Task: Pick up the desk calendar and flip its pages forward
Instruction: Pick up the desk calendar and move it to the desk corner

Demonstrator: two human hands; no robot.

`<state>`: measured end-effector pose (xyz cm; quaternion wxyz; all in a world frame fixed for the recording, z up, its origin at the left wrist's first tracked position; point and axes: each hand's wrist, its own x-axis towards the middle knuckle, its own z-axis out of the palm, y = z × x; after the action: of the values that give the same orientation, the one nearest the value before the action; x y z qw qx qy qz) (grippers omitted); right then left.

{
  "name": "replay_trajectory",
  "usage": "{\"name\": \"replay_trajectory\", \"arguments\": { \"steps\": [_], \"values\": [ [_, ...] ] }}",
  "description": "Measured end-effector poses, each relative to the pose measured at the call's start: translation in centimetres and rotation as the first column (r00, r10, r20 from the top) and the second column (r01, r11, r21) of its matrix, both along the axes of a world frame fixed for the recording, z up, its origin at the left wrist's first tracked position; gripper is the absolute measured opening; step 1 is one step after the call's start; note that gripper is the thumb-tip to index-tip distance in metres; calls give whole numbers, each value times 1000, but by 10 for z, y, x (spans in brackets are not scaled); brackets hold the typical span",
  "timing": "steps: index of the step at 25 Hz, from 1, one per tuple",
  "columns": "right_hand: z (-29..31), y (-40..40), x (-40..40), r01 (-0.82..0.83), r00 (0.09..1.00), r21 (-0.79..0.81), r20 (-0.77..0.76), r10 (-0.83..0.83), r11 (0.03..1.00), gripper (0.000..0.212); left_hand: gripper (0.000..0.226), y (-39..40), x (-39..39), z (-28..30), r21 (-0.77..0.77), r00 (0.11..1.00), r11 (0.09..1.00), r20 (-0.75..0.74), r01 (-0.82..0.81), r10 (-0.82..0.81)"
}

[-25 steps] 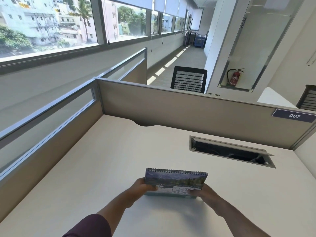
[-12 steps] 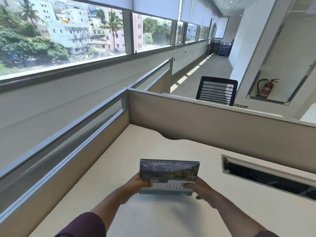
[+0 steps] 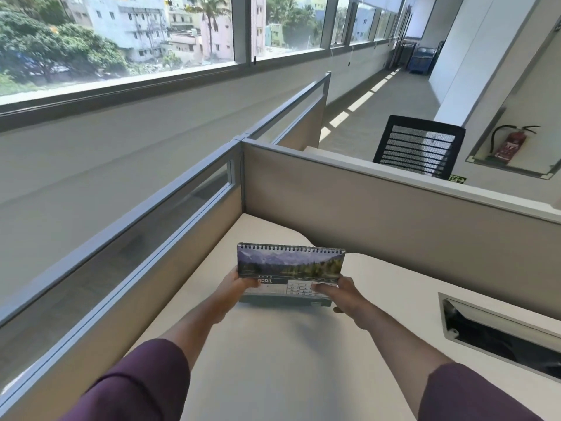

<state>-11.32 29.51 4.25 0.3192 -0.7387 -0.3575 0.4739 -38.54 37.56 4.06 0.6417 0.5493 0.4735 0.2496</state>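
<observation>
While both hands grip it, the desk calendar is held upright above the pale desk, clear of its surface, its spiral binding on top and the page marked APRIL, under a mountain-lake photograph, facing the camera. The left hand is clamped on the calendar's lower left corner, thumb pressed on the page front. The right hand is clamped on the lower right corner, thumb across the date grid; the other fingers of both hands are hidden behind the calendar. Right of the calendar, a cable tray is recessed in the desk with its flap raised; its contents are too dark to identify. Behind the calendar stands a beige partition. Beyond that partition are a black mesh chair and a wall recess containing a red fire extinguisher.
</observation>
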Motion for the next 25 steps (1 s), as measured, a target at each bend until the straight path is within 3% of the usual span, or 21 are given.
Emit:
{"name": "replay_trajectory", "arguments": {
  "steps": [8, 11, 19, 25],
  "values": [
    [-10, 55, 18, -9, 1000, -59, -12, 8, 998, 35, 50, 59, 20, -13, -43, 997, 998, -65, -37, 34],
    [-17, 64, 24, -12, 1000, -80, -11, 11, 997, 30, 41, 67, 25, -19, -45, 997, 999, -71, -31, 28],
    [-37, 71, 17, -17, 999, -76, -36, 14, 997, 59, 43, 75, 25, -48, -24, 991, 995, -97, -98, 95],
    [-40, 73, 20, 32, 999, -24, -25, -33, 999, 32, 41, 79, 20, -59, -20, 972, 990, -195, -139, 133]
  ]
}}
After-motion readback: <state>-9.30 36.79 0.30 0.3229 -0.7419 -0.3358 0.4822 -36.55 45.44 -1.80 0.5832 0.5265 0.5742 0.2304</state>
